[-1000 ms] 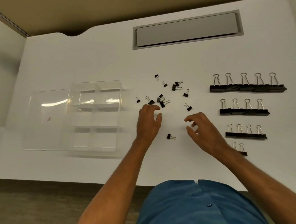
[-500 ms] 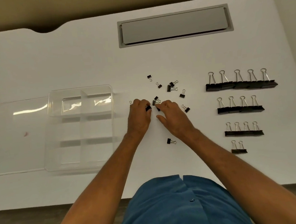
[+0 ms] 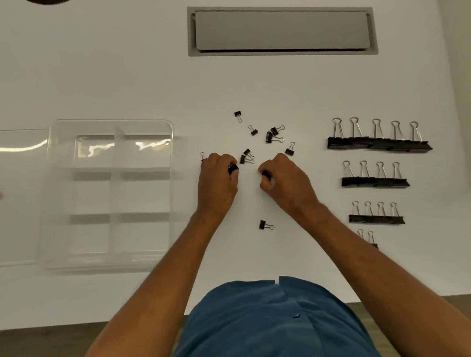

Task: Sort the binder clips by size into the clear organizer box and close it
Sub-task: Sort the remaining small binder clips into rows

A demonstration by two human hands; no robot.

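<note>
Lid (image 3: 12, 194) cut off at left; bottom clips (image 3: 368, 237) partly hidden.

- Between the left hand (image 3: 217, 179) and right hand (image 3: 286, 179), each pinching a small clip, lies a bare strip of white desk (image 3: 138, 73).
- Just beyond both grips, scattered small clips (image 3: 271, 135) crowd the surface.
- Left of the left grip, the clear organizer box (image 3: 110, 192) stands open, bare desk between.
- Right of the right grip, rows of larger clips (image 3: 376, 176) block the way.
- Nearer the body, one lone clip (image 3: 265, 225) lies between the wrists.

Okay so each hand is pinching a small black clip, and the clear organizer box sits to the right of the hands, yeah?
Not quite: the head view shows the clear organizer box to the left of the hands. The left hand and right hand do each pinch a small black clip.
</note>
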